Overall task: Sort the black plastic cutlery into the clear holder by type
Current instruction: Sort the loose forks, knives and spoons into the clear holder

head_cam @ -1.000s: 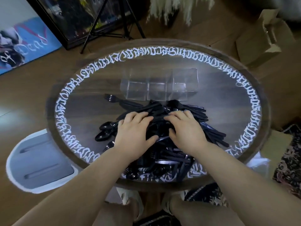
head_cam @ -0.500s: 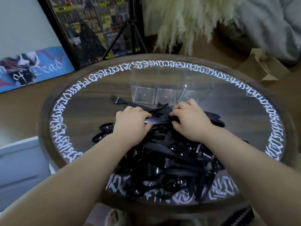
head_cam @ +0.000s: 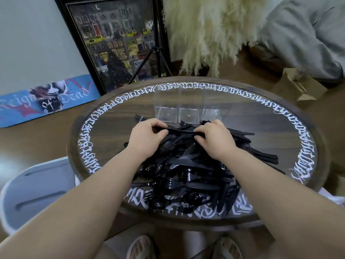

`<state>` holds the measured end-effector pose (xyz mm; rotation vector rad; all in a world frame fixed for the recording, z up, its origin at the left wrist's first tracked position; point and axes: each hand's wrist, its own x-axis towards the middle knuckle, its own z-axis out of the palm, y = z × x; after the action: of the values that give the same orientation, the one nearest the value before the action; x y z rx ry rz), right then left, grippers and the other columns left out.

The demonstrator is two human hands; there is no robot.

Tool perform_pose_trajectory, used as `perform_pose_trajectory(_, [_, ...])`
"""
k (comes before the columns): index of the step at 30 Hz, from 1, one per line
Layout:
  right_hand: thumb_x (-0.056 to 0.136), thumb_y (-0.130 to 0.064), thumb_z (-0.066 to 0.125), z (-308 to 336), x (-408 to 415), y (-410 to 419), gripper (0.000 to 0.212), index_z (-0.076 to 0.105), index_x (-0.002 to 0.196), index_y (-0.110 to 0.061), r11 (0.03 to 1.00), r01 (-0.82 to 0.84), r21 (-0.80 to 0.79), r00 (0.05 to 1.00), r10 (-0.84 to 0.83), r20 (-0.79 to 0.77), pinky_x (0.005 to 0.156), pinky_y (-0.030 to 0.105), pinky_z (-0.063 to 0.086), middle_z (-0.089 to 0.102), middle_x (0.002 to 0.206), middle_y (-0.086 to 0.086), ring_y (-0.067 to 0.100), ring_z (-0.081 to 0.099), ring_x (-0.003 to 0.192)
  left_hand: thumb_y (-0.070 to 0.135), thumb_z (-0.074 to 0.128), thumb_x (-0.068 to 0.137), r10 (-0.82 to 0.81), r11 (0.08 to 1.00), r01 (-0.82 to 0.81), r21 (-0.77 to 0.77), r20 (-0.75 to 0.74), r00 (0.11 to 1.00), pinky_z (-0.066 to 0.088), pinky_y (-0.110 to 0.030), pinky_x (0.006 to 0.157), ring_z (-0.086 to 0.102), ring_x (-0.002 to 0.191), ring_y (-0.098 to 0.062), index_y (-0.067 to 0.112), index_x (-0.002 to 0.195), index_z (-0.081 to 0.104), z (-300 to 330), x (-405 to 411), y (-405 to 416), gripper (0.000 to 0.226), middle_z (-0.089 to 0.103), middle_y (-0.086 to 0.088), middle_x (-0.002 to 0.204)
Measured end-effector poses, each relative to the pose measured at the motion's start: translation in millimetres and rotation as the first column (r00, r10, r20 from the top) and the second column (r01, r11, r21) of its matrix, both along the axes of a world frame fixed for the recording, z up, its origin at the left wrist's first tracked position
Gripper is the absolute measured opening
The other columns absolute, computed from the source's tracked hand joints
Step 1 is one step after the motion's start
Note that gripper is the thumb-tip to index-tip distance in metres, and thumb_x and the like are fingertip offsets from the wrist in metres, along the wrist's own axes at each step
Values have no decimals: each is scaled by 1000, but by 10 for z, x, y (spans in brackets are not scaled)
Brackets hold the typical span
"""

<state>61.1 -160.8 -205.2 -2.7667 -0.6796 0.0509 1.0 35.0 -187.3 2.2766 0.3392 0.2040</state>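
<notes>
Cutlery (head_cam: 188,171), black plastic forks, knives and spoons, lies heaped on the near half of the round worktop (head_cam: 291,131), with the clear holder (head_cam: 188,109) standing upright just beyond the heap, its three compartments side by side. Both hands rest on the far edge of the heap: the left hand (head_cam: 147,137) and the right hand (head_cam: 214,137) each curl their fingers (head_cam: 200,130) round opposite ends of one black piece (head_cam: 179,130) lying crosswise between them; whether it is a knife is unclear.

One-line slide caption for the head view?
Both hands grip black cutlery atop the pile, before the empty holder.
</notes>
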Motion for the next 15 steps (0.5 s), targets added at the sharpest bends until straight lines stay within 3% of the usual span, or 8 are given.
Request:
perform_pose_trajectory(3, [97, -33, 52, 72, -91, -49, 33, 61, 126, -22, 994, -2, 107, 999, -2, 42, 95, 34, 40, 65, 113, -2, 23, 43, 114, 15, 72, 79, 137, 951, -126, -283, 20, 990, 42, -11, 59, 54, 61, -5, 27, 80, 66, 69, -71, -57, 13, 63, 7, 69])
perform_pose_trajectory(6, [97, -31, 51, 144, -199, -75, 32, 61, 126, -21, 986, -10, 166, 997, -2, 76, 90, 31, 39, 66, 107, -2, 23, 46, 110, 10, 69, 81, 239, 784, -200, -588, -11, 971, 42, -16, 55, 58, 66, -9, 20, 76, 65, 142, -149, -172, 12, 64, 3, 68])
perform_pose_trajectory(11, [95, -32, 55, 167, -396, -96, 35, 57, 129, -23, 979, -11, 205, 998, -1, 60, 86, 32, 41, 63, 109, -2, 23, 48, 108, 20, 60, 94, 194, 616, -192, -764, -89, 977, 43, -19, 61, 65, 76, -7, 19, 73, 56, 208, -256, -382, 21, 66, 5, 73])
perform_pose_trajectory(15, [89, -39, 63, 168, -492, -184, 46, 53, 131, -23, 988, -5, 152, 1000, 2, 19, 94, 34, 40, 55, 121, -2, 22, 44, 118, 21, 45, 101, 267, 588, -210, -781, -58, 962, 50, -23, 69, 71, 81, -9, 15, 98, 54, 190, -344, -419, 11, 72, 1, 91])
